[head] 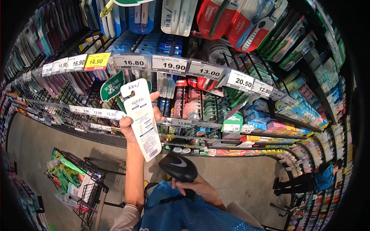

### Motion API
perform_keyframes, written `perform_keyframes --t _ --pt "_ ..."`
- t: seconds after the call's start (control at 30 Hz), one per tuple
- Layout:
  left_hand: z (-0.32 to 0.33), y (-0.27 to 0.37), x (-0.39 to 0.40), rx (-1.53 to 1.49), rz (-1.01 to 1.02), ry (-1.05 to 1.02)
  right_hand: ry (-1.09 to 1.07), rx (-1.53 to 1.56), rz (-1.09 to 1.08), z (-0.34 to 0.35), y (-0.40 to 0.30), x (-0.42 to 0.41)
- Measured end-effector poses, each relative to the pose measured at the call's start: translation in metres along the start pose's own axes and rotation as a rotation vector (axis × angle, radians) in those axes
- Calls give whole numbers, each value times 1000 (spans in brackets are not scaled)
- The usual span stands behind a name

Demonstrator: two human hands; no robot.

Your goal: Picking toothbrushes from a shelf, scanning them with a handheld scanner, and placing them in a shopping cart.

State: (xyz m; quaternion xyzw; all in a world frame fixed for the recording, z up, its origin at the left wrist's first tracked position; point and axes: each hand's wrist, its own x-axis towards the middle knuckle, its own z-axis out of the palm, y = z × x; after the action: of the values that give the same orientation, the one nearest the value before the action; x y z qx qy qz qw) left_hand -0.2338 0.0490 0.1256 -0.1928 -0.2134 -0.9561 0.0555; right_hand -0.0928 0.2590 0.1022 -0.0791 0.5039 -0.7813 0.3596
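Observation:
A white blister-card pack (141, 121), of the kind that hangs on a peg, is gripped between the thumb and fingers of my left hand (130, 133). Its printed back faces me, the hanging hole at the upper end and a barcode (153, 153) at the lower end. What the pack contains is hidden behind the card. Below and right of it, my right hand (201, 186) is wrapped around the handle of a black handheld barcode scanner (177, 168). The scanner's head is near the pack's lower end, apart from it, in front of my blue mesh vest (170, 210).
Toothbrush packs (214, 18) hang at the top, above a strip of price labels (169, 65). Lower racks hold more packs and boxes (255, 114). A wire shopping cart (92, 179) with goods stands at left on the tiled floor (109, 144). A person in blue (323, 177) stands at right.

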Motion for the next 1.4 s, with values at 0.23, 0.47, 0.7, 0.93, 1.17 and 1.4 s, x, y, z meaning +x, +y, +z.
perform_keyframes --t 0.23,0.47,0.7,0.93,1.17,1.4 --pt "4 4 -10 -82 33 -41 -47 -62 -12 6 15 10" --pt "12 6 -20 -190 26 -21 -61 -75 -15 8 20 -1" --pt "15 -3 -20 879 160 103 147 -113 -62 8 11 -7" --pt "25 -27 19 1453 504 186 193 -125 -55 10 9 -15" --pt "23 -38 38 1561 643 202 220 -123 -88 1 13 -30" --pt "24 -39 59 1669 729 145 195 -60 -142 -11 16 -27"
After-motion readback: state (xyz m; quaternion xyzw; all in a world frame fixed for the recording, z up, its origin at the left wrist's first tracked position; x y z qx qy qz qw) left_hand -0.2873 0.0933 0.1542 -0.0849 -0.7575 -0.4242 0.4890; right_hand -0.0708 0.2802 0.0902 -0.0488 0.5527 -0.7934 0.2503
